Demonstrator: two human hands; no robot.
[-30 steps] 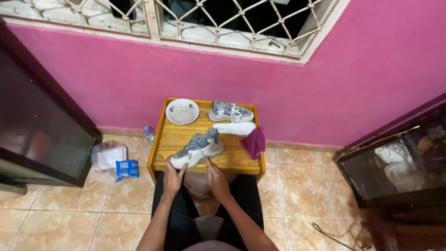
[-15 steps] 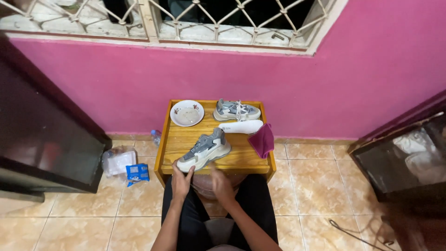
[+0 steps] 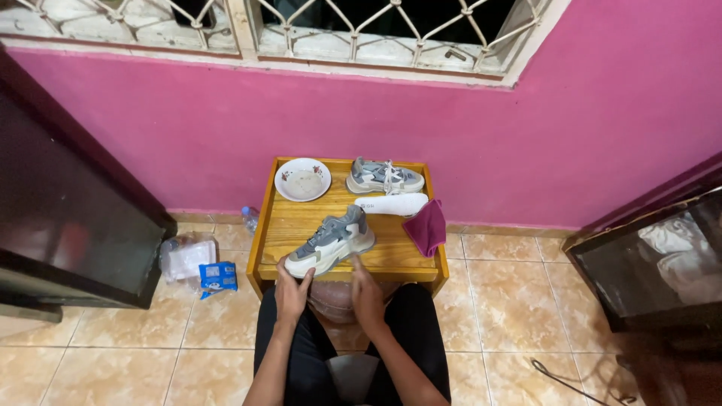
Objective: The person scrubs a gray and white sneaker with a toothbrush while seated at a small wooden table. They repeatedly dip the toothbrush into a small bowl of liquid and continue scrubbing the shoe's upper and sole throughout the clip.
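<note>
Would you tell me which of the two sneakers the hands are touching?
The near sneaker, angled at the table's front edge; both hands reach its toe. The other sneaker sits untouched at the back beside the plate.

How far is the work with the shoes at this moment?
Done: one white insole lies out on the wooden table, beside the far sneaker. In hand: the left hand touches the toe of the near sneaker, and the right hand is at its side. Left: the purple cloth and the bowl lie untouched.
</note>
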